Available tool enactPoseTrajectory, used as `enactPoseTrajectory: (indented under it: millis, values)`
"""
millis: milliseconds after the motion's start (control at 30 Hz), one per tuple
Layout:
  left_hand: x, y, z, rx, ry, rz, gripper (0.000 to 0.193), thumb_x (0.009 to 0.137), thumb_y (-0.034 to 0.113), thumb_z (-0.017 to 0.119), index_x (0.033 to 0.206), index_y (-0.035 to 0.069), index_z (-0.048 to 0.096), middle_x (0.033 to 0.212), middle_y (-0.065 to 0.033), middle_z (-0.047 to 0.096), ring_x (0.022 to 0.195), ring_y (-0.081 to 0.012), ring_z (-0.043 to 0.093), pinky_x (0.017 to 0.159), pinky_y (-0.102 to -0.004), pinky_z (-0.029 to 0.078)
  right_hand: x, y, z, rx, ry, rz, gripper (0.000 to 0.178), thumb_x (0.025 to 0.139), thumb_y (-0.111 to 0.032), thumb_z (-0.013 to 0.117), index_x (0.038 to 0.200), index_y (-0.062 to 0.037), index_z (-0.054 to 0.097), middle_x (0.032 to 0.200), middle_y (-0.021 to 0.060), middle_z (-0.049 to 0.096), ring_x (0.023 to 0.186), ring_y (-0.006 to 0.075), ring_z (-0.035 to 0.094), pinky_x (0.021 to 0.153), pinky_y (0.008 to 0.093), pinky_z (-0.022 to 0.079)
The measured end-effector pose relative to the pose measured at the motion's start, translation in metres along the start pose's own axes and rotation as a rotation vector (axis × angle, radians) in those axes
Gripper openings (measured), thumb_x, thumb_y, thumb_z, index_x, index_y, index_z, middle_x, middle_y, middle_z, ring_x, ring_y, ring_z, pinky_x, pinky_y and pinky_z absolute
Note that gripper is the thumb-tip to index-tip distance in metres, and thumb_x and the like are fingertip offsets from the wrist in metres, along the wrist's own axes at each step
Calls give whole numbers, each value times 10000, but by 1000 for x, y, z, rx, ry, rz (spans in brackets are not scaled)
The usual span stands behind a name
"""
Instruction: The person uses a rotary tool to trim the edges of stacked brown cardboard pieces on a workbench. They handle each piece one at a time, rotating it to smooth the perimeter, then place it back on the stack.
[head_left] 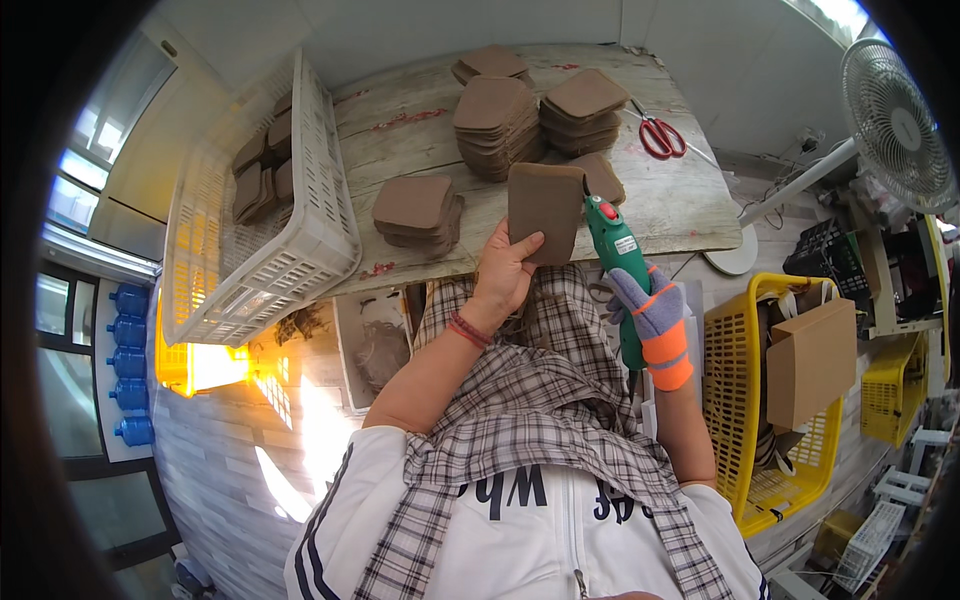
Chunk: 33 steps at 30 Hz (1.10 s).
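Observation:
My bare left hand [507,268] pinches the lower left edge of a flat brown pad [547,205] with rounded corners, thumb on top. In my right hand [652,318], gloved in grey and orange, is a green handheld power tool [612,238] with a red button. Its thin dark tip reaches the pad's upper right edge; whether it touches I cannot tell. Beyond the pad, on the worn wooden table [400,140], stand a tall pad stack [497,115] and a shorter pad stack [582,100]. Nearer my left hand is a low pad stack [415,208].
A white plastic crate [335,200] holding brown pads stands left of the table. Red-handled scissors [660,138] lie at the table's right side. To my right are a yellow basket [735,370] with a cardboard box [812,360] and a standing fan [890,120].

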<state>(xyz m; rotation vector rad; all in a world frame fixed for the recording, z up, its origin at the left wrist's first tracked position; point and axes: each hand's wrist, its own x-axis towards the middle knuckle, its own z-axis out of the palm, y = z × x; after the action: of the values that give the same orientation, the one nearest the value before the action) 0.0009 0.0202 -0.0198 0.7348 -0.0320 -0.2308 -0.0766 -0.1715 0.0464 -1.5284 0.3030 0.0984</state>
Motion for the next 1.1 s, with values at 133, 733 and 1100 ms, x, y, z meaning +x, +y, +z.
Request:
enactPoseTrajectory:
  millis: [133,733,1100]
  values:
    - [-1,2,-1,45,-18,-19,334,881,-10,568,1204,54,512,1154,-75,609,1023,-189,609,852,-346,538,3,1,-5,33,-23,24,326,831,-274,707,956,-10,562,651,52,605,499,96,547,458,221,426]
    - [0,61,-37,646,-181,-258,360,824,-41,578,1180,4,557,1046,-38,631,936,-101,584,845,-253,478,-15,0,-26,-267,-186,39,406,789,-260,747,1061,7,607,714,8,620,588,46,546,512,202,439]
    - [-16,64,-21,689,-105,-376,351,804,-53,581,1151,-4,558,1044,-44,617,913,-97,580,798,-245,483,-3,6,-14,-148,-207,112,390,810,-238,729,1053,27,574,694,20,601,544,61,540,470,210,438]
